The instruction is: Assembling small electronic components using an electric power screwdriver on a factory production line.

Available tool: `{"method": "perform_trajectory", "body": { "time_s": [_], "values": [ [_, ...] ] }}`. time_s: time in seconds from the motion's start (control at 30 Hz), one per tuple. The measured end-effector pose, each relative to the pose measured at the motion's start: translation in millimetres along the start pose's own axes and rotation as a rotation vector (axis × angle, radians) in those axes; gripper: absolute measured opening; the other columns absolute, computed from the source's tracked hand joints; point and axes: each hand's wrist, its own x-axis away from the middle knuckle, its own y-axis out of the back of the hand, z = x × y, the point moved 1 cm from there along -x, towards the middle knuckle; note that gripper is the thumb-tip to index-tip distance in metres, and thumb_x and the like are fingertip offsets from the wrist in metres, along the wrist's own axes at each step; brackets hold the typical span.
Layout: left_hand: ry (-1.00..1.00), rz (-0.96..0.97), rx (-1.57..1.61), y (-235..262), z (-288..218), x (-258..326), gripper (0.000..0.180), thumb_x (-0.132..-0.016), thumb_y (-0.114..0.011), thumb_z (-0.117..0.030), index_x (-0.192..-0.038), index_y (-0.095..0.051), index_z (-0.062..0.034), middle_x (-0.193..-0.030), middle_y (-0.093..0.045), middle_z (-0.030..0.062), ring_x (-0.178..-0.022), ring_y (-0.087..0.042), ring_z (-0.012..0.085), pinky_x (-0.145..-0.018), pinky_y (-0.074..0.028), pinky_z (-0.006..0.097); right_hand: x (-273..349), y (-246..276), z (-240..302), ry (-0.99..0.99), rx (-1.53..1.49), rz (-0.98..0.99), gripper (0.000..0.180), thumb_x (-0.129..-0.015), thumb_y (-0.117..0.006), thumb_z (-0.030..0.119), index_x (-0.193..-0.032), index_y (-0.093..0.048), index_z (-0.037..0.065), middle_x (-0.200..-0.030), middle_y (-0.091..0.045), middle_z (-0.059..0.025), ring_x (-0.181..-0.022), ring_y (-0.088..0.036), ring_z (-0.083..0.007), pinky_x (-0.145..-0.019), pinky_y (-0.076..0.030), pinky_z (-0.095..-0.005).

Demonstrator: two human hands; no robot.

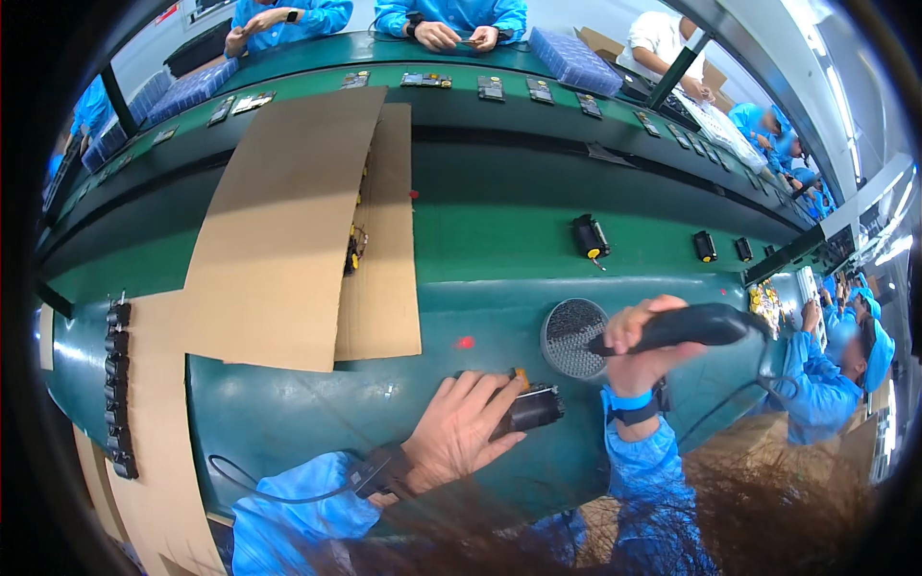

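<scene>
My left hand (461, 422) lies over a black plastic housing (537, 409) on the bench, its thumb and fingers closed about the near end. A small yellow piece (521, 378) shows by the fingertips. In my right hand (645, 353) is a black electric screwdriver (699, 326), gripped around its body and held nearly level. Its front end points left over a round dish (545, 341) of small screws (574, 338). I cannot tell whether the tip touches the screws. A blue wristband (630, 407) circles my right wrist.
Large cardboard sheets (279, 230) stand at left centre. Black housings (117, 384) form a column at far left; another black unit (589, 236) sits on the green belt (480, 221). Circuit boards (491, 88) line a raised shelf. Co-workers (836, 355) sit opposite and at right.
</scene>
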Motion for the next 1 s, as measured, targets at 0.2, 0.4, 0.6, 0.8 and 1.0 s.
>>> {"method": "perform_trajectory", "body": {
  "time_s": [0.2, 0.4, 0.6, 0.8, 1.0],
  "values": [
    [0.039, -0.011, 0.059, -4.9, 5.6, 1.8, 0.067, -0.077, -0.08, -0.031, -0.132, -0.057, -0.0019, -0.119, -0.056, 0.0077, -0.11, -0.052, 0.0255, -0.091, -0.043, 0.038, 30.4, -40.4, 34.7, -0.023, -0.322, 0.247, 0.082, -0.081, -0.039, 0.088, -0.101, -0.046, 0.009, -0.061, -0.049, -0.0042, -0.046, -0.047, -0.0155, -0.041, -0.042, -0.0309],
    [0.047, 0.006, 0.071, -3.1, 3.5, 1.0, 0.067, -0.076, -0.081, -0.032, -0.132, -0.059, -0.0024, -0.117, -0.056, 0.0071, -0.11, -0.052, 0.0252, -0.09, -0.043, 0.038, 59.3, -58.9, 16.7, -0.093, -0.345, 0.364, 0.089, -0.076, -0.043, 0.089, -0.102, -0.045, 0.005, -0.062, -0.049, -0.0068, -0.05, -0.049, -0.0171, -0.045, -0.045, -0.0321],
    [0.045, 0.002, 0.06, -1.4, 2.6, 0.7, 0.067, -0.077, -0.08, -0.033, -0.133, -0.058, -0.003, -0.117, -0.056, 0.0069, -0.109, -0.052, 0.0254, -0.09, -0.043, 0.038, 58.4, -57.5, 9.5, -0.123, -0.29, 0.352, 0.091, -0.073, -0.042, 0.092, -0.1, -0.044, 0.005, -0.061, -0.048, -0.0053, -0.05, -0.049, -0.0162, -0.044, -0.044, -0.0313],
    [0.043, 0.009, 0.064, -2.7, 5.2, 0.8, 0.068, -0.078, -0.079, -0.034, -0.134, -0.057, -0.0035, -0.117, -0.055, 0.007, -0.109, -0.052, 0.0259, -0.09, -0.043, 0.039, 59.7, -58.9, 6.1, -0.15, -0.228, 0.349, 0.086, -0.075, -0.045, 0.089, -0.099, -0.045, 0.007, -0.061, -0.049, -0.0052, -0.049, -0.049, -0.0171, -0.043, -0.043, -0.0326],
    [0.052, 0.019, 0.057, -1.0, 2.5, 1.3, 0.065, -0.078, -0.079, -0.034, -0.133, -0.057, -0.0056, -0.118, -0.055, 0.0071, -0.11, -0.051, 0.0268, -0.091, -0.043, 0.039, 63.9, -59.0, 0.6, -0.17, -0.164, 0.413, 0.083, -0.075, -0.044, 0.09, -0.096, -0.045, 0.009, -0.059, -0.048, -0.0037, -0.047, -0.048, -0.0167, -0.041, -0.041, -0.0327]
  ]
}}
